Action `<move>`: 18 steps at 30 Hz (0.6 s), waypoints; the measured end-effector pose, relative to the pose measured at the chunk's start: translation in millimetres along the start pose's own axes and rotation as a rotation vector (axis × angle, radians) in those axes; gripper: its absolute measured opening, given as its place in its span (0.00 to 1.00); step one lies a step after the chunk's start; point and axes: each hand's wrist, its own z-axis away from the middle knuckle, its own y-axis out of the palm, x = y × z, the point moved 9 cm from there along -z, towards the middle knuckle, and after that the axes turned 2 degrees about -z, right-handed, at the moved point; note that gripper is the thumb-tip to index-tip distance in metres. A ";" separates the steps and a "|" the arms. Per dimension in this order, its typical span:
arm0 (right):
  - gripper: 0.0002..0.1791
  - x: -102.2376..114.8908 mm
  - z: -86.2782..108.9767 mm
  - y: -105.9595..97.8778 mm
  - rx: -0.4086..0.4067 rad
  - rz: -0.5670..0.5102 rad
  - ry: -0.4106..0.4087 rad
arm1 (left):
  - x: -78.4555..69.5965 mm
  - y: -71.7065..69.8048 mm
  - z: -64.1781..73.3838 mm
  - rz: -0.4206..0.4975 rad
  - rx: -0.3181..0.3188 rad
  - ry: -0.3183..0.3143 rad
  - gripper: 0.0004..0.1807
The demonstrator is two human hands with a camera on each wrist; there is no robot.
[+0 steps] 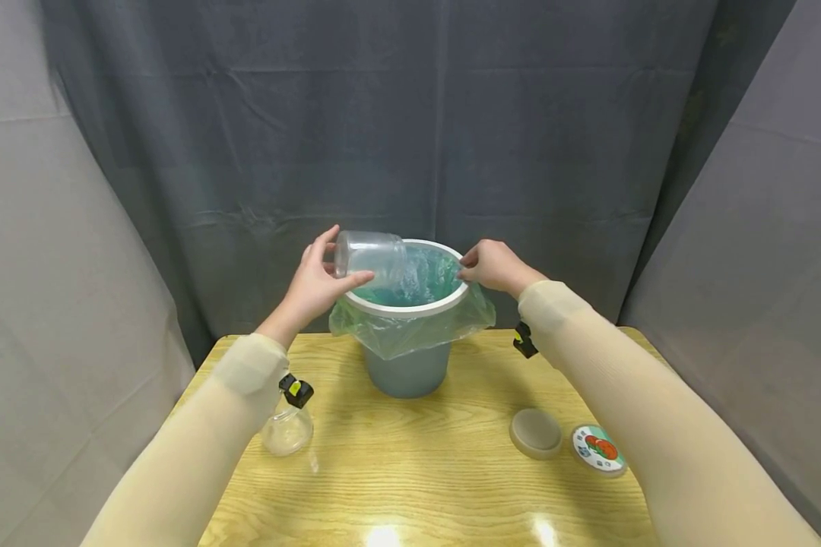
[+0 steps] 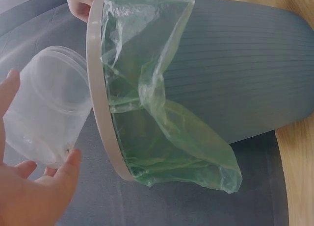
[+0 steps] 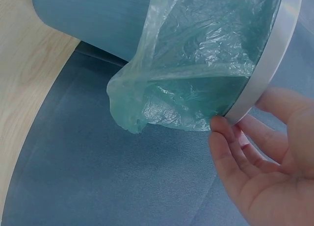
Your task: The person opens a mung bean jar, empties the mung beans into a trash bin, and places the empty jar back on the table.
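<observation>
A clear plastic jar (image 1: 371, 257) lies tipped on its side at the left of the trash bin's mouth, its mouth end over the rim. My left hand (image 1: 315, 279) grips it by the base end, thumb below and fingers behind. No contents show inside the jar (image 2: 51, 98). The grey trash bin (image 1: 407, 376) stands upright with a white rim ring (image 1: 410, 310). A green plastic bag (image 1: 397, 334) lines it and hangs over the outside. On the right side, my right hand (image 1: 498, 266) pinches the rim with fingers and thumb (image 3: 223, 128).
The bin stands near the back edge of a wooden table (image 1: 397, 456). A clear glass jar (image 1: 287, 433) sits at the left under my forearm. At the right lie a beige round lid (image 1: 536, 433) and a lid with a tomato picture (image 1: 598, 448). Dark curtain (image 1: 349, 114) hangs behind.
</observation>
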 end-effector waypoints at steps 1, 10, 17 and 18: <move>0.22 -0.4 -0.3 0.0 -0.001 -0.001 0.000 | 1.2 0.6 0.2 0.008 0.000 -0.004 0.56; 0.22 -2.4 0.9 0.1 0.004 0.000 -0.008 | 12.9 2.6 4.2 0.122 0.000 -0.044 0.50; 0.22 -3.2 -0.7 0.6 -0.001 0.000 -0.011 | 22.8 -1.0 5.7 0.175 -0.041 -0.067 0.48; 0.22 -2.8 -1.0 1.0 -0.003 -0.001 -0.012 | 24.3 -1.9 6.3 0.174 -0.051 -0.066 0.48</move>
